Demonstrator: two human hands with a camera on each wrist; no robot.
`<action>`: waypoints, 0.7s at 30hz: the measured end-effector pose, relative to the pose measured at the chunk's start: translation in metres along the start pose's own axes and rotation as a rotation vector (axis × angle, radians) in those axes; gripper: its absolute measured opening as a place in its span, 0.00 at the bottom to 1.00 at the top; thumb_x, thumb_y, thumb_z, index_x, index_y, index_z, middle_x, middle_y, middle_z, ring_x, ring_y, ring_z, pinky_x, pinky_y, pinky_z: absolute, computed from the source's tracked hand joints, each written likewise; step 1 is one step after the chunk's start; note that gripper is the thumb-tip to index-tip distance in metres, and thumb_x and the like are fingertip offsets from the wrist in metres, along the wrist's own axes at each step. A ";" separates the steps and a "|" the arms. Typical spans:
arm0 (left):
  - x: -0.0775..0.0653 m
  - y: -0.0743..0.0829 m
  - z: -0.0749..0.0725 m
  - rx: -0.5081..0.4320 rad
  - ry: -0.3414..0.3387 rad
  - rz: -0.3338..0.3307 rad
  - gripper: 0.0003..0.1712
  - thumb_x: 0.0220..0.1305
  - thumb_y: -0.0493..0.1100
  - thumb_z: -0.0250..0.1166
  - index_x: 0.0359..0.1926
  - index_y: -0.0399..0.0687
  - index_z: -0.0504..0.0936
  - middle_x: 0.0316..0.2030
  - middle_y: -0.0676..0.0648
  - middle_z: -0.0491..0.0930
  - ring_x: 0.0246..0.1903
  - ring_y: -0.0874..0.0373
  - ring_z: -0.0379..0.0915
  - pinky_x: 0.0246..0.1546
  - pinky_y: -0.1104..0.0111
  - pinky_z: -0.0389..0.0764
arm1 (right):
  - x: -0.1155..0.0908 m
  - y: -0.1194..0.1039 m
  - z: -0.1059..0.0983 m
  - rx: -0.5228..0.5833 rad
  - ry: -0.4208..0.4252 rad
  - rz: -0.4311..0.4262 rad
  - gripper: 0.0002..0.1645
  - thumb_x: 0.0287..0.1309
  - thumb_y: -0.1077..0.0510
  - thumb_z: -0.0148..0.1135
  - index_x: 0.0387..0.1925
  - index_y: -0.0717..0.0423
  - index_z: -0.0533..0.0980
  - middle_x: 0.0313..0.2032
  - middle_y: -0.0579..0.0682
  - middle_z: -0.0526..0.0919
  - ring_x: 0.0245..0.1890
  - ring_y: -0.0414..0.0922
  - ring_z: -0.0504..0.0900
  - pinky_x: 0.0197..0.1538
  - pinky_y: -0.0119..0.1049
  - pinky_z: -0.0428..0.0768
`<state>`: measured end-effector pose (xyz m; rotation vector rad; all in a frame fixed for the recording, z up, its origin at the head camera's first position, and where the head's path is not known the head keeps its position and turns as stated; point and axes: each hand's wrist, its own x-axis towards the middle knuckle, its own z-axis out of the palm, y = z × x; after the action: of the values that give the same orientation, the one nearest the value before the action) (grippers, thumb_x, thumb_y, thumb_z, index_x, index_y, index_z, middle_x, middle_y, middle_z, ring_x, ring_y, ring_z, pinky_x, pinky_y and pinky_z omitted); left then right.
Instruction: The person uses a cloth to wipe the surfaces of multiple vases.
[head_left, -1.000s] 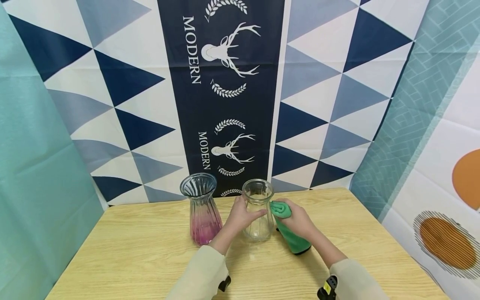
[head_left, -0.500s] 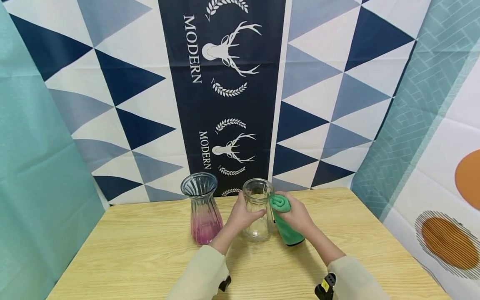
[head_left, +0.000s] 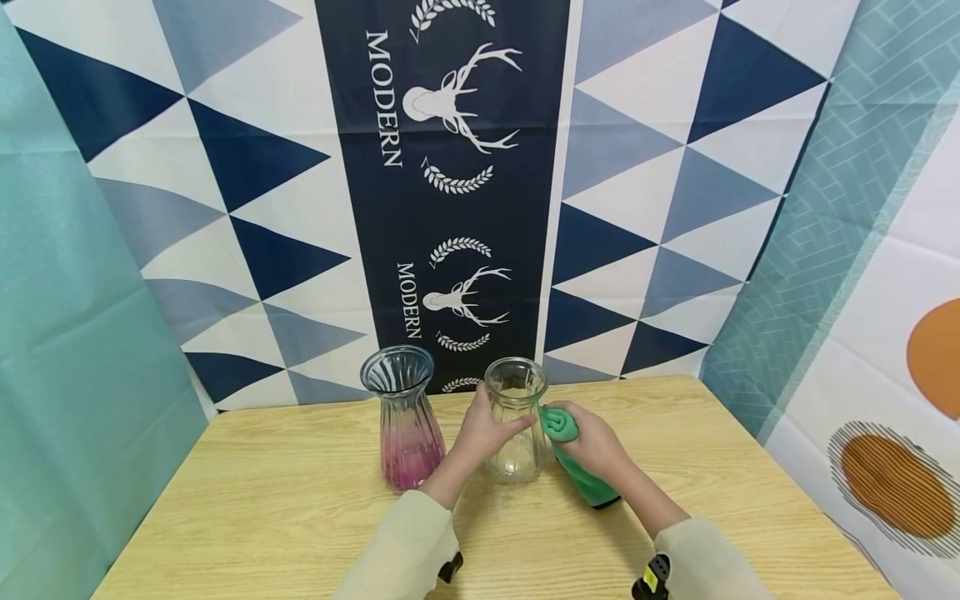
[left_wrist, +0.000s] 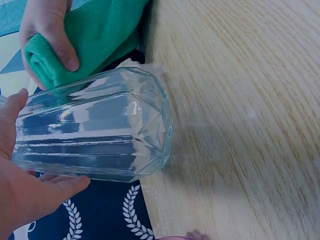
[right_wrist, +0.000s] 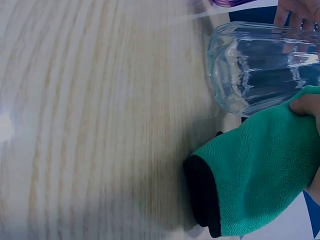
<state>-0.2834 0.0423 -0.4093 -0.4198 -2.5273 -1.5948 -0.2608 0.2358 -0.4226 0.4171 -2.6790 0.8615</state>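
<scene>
A clear glass vase [head_left: 516,454] stands upright on the wooden table. My left hand [head_left: 482,431] holds it from the left, thumb across the near side and fingers behind; the left wrist view shows thumb and fingers on either side of the glass [left_wrist: 95,125]. In my right hand [head_left: 596,442] is a bunched green cloth [head_left: 588,479] with a dark edge, its rolled top against the vase's right side below the rim. The right wrist view shows the cloth [right_wrist: 265,165] hanging below the hand, its dark-edged end close to the table. The right fingers behind the cloth are partly hidden.
A ribbed glass vase [head_left: 408,442], blue at the top and pink below, stands just left of the left hand. The wooden tabletop [head_left: 262,500] ends at a patterned cloth backdrop [head_left: 457,208]. Teal cloth [head_left: 90,333] hangs at the left.
The right hand and green cloth shift slightly toward the vase, then back out, with the cloth's lower end swinging left and then right. The left hand and clear vase stay put.
</scene>
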 end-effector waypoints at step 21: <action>-0.001 0.002 0.001 0.037 0.053 0.023 0.47 0.43 0.55 0.74 0.60 0.38 0.65 0.52 0.37 0.68 0.55 0.44 0.69 0.59 0.53 0.72 | 0.006 0.001 -0.006 0.096 -0.018 0.029 0.27 0.52 0.62 0.65 0.56 0.56 0.71 0.49 0.58 0.80 0.49 0.57 0.79 0.48 0.53 0.79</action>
<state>-0.2818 0.0437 -0.4086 -0.3957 -2.4991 -1.5282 -0.2654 0.2389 -0.4164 0.4112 -2.6737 1.0028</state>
